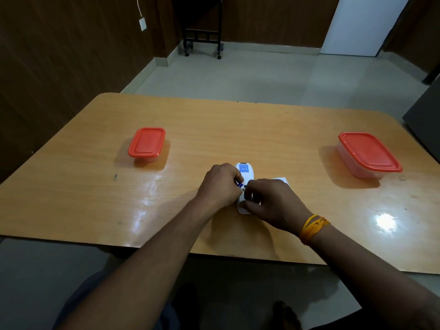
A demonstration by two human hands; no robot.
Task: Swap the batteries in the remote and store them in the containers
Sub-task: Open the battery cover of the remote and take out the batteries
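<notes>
blue label on remote (244, 171), print unreadable

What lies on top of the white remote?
Both hands, left and right, cover the remote's near half. A blue battery peeks between the fingers; the compartment beneath is hidden.

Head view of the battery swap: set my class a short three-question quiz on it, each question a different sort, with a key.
1. True or false: both containers have their red lids on.
2. Which wrist wears the yellow band? A) left B) right C) neither
3. Fill in: both hands work at the white ____ lying on the table.

Key:
1. True: the left container and the right container are both lidded.
2. B: the band sits behind the right hand; the left hand has a bare wrist.
3. Remote, back side up on the table.
</notes>
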